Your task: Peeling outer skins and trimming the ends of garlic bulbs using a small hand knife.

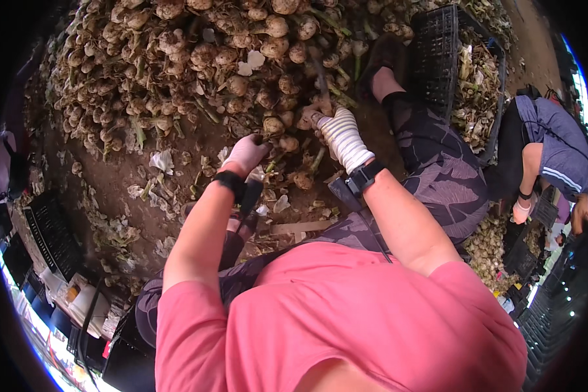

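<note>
A large heap of soil-stained bulbs that look like garlic (176, 73), some with stalks, lies on the ground before me. My left hand (247, 153), in a thin pale glove, reaches into the near edge of the heap. Its fingertips are beside a bulb (273, 126), and I cannot tell whether they grip anything. My right hand (340, 130) wears a striped white glove with soiled fingers. It is closed around a tool that looks like a knife, its dark blade (320, 78) pointing away from me over the bulbs. The handle is hidden in the fist.
A black plastic crate (433, 59) of trimmed stalks and skins stands by my right leg. Another person (551, 132) bends at the far right, near more bulbs (492, 250). A black crate (54, 232) stands at left. Loose skins (161, 161) litter the soil.
</note>
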Motion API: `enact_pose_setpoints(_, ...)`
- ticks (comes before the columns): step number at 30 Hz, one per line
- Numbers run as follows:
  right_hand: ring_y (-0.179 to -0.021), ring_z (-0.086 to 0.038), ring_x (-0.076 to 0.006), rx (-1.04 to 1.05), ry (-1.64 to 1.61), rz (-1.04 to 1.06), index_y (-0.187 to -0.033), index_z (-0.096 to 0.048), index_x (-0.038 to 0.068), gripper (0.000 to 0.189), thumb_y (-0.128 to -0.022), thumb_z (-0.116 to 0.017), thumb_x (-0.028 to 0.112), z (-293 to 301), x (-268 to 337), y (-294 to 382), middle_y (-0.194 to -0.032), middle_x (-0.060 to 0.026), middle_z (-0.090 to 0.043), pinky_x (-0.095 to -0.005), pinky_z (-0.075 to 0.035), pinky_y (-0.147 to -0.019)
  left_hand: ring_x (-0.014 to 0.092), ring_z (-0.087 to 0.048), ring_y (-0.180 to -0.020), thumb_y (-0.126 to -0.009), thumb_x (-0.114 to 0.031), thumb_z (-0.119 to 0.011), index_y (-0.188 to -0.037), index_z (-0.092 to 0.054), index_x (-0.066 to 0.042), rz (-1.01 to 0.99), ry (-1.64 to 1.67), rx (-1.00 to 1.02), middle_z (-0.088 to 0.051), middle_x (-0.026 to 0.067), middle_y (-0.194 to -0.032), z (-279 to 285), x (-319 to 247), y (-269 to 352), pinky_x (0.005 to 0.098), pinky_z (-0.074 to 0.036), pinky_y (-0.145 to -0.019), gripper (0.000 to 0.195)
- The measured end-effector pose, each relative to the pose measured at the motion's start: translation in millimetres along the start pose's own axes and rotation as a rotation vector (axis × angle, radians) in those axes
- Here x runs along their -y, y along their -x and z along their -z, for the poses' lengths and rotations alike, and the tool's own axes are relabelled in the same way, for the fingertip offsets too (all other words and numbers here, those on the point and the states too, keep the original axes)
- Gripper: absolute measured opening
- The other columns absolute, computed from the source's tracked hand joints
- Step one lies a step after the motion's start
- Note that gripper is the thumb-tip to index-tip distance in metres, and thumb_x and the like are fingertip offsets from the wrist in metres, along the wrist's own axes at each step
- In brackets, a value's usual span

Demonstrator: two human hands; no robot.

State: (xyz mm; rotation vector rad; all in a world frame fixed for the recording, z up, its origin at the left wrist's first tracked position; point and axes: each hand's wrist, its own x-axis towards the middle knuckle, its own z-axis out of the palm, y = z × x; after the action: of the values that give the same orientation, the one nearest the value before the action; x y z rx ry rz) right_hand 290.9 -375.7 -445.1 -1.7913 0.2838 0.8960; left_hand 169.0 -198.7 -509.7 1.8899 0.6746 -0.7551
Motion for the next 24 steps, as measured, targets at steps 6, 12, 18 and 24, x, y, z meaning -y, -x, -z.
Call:
enact_pose_setpoints(6, -0.067, -0.060, -0.0177, 0.258, -0.398, -0.179, -0.104, -0.061, 0.008, 0.022, -0.084, -0.067, 0.018, -15.2, -5.6, 15.7, -0.087, -0.0042, -0.063, -0.0321, -0.050, -0.056, 0.014, -0.055, -0.099, -0.086, -0.021, -0.066, -0.128, -0.047, 0.003, -0.243, 0.402, 0.110, -0.060, 0.0087, -0.115, 7.8, -19.0, 71.4, 0.0276, -0.047, -0.084, 0.051)
enact_pose_setpoints(12, -0.093, -0.064, -0.0189, 0.564, -0.439, 0.093, -0.118, -0.056, -0.001, 0.040, -0.082, -0.070, 0.010, -30.3, 6.3, 72.4, -0.102, -0.0078, -0.066, -0.0342, -0.054, -0.072, 0.013, -0.055, -0.101, -0.076, -0.021, -0.077, -0.131, -0.041, -0.002, -0.191, 0.568, -0.115, -0.059, 0.0064, -0.116, 7.8, -45.0, 115.7, 0.0269, -0.046, -0.087, 0.068)
enact_pose_setpoints(18, -0.072, -0.062, -0.0134, 0.404, 0.346, 0.420, -0.114, -0.059, 0.006, 0.038, -0.082, -0.071, 0.023, -16.1, 24.4, 93.9, -0.087, -0.0056, -0.066, -0.0275, -0.050, -0.066, 0.010, -0.060, -0.089, -0.078, -0.017, -0.074, -0.119, -0.051, -0.008, -0.266, 0.953, -0.357, -0.062, -0.0002, -0.100, 26.8, -36.4, 147.1, 0.0257, -0.052, -0.074, 0.048)
enact_pose_setpoints(24, -0.077, -0.060, -0.0341, 0.211, 0.899, 1.173, -0.108, -0.060, 0.010, 0.049, -0.060, -0.071, 0.008, -17.0, 25.4, 108.6, -0.086, -0.0127, -0.062, -0.0411, -0.050, -0.066, 0.012, -0.059, -0.091, -0.071, -0.022, -0.080, -0.123, -0.039, -0.003, -0.229, 0.584, -0.301, -0.061, 0.0050, -0.105, 29.6, -26.7, 163.3, 0.0274, -0.050, -0.079, 0.068)
